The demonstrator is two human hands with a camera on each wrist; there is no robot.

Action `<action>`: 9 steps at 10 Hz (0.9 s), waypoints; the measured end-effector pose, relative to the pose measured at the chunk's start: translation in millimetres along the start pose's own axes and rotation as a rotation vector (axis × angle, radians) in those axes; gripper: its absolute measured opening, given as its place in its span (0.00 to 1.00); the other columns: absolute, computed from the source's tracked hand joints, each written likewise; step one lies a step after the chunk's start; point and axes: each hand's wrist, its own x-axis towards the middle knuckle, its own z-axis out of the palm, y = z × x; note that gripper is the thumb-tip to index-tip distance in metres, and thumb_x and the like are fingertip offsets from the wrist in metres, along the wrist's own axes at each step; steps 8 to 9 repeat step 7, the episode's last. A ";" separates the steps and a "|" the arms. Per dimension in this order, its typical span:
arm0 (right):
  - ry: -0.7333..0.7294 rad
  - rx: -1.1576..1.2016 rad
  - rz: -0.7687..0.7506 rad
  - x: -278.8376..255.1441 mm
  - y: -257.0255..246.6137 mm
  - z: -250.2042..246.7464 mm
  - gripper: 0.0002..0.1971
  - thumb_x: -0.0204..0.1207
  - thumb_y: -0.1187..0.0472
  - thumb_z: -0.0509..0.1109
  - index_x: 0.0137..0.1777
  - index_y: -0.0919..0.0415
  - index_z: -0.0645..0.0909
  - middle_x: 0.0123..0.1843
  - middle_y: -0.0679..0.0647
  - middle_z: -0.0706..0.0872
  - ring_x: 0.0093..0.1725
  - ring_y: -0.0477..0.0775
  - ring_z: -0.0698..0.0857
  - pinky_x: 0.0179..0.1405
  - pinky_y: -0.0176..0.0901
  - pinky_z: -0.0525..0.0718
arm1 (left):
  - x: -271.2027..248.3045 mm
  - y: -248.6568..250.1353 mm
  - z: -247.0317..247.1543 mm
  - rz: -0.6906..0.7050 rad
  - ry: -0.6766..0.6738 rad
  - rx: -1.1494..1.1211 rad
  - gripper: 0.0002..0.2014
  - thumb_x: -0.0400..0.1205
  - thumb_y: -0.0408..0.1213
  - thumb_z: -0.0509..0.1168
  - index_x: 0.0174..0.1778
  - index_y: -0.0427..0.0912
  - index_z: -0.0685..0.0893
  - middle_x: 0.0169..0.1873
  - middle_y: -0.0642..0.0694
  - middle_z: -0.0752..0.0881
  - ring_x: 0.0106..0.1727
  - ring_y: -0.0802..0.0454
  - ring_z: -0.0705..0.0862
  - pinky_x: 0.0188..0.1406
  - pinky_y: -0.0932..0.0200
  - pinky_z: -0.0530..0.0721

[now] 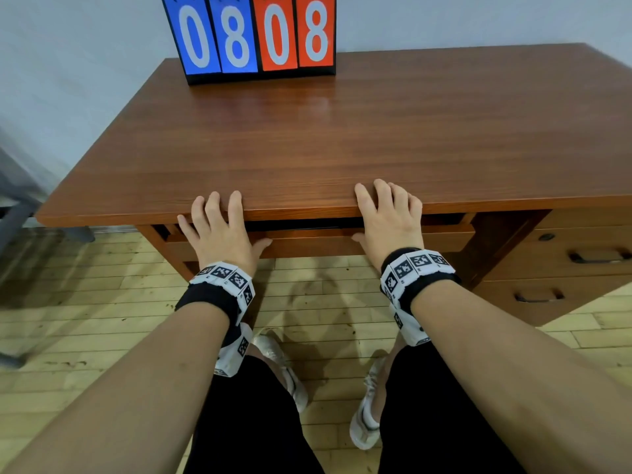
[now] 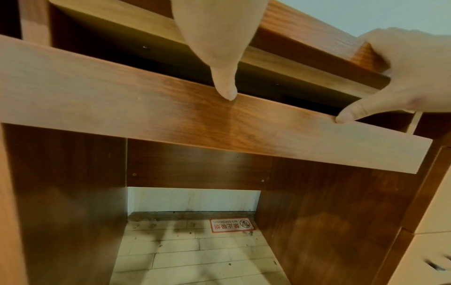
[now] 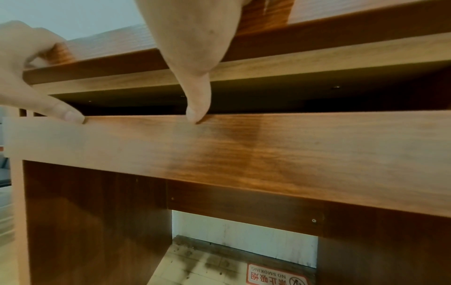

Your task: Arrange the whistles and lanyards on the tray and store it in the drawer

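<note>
No whistle, lanyard or tray shows in any view. The wooden desk's centre drawer (image 1: 307, 246) stands out a little from under the desktop (image 1: 325, 138), with a dark gap above its front panel (image 2: 146, 119). My left hand (image 1: 219, 230) lies with its fingers flat on the desktop's front edge and its thumb (image 2: 227, 90) on the top of the drawer front. My right hand (image 1: 390, 220) rests the same way farther right, its thumb (image 3: 197, 108) touching the drawer front (image 3: 268, 150). The inside of the drawer is hidden.
A blue and red flip scoreboard (image 1: 253, 35) reading 08 08 stands at the desk's back edge. Two side drawers with dark handles (image 1: 595, 256) are at the right. My legs and white shoes (image 1: 366, 422) are below, on a pale wood floor with a no-smoking sign (image 2: 231, 225).
</note>
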 end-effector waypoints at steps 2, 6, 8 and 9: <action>0.028 0.000 0.014 -0.1 -0.4 3.6 0.45 0.56 0.45 0.84 0.74 0.54 0.71 0.71 0.63 0.77 0.70 0.65 0.76 0.66 0.62 0.74 | -0.6 -2.5 5.3 0.002 0.022 -0.006 0.49 0.61 0.58 0.80 0.75 0.43 0.67 0.72 0.31 0.71 0.76 0.28 0.65 0.73 0.22 0.56; -0.191 0.030 -0.003 -1.8 -1.0 -28.0 0.46 0.69 0.45 0.76 0.82 0.51 0.55 0.81 0.60 0.61 0.79 0.64 0.62 0.76 0.59 0.62 | 1.2 11.3 -27.4 -0.043 -0.226 0.029 0.46 0.71 0.53 0.75 0.81 0.46 0.58 0.80 0.36 0.60 0.82 0.34 0.53 0.79 0.30 0.52; -0.334 0.107 0.023 2.2 -0.2 -49.9 0.44 0.71 0.39 0.70 0.83 0.48 0.52 0.82 0.57 0.57 0.81 0.62 0.58 0.80 0.59 0.58 | 4.5 16.0 -53.5 -0.119 -0.226 -0.066 0.40 0.74 0.49 0.72 0.79 0.49 0.61 0.77 0.40 0.62 0.80 0.37 0.58 0.79 0.36 0.56; -0.334 0.107 0.023 2.2 -0.2 -49.9 0.44 0.71 0.39 0.70 0.83 0.48 0.52 0.82 0.57 0.57 0.81 0.62 0.58 0.80 0.59 0.58 | 4.5 16.0 -53.5 -0.119 -0.226 -0.066 0.40 0.74 0.49 0.72 0.79 0.49 0.61 0.77 0.40 0.62 0.80 0.37 0.58 0.79 0.36 0.56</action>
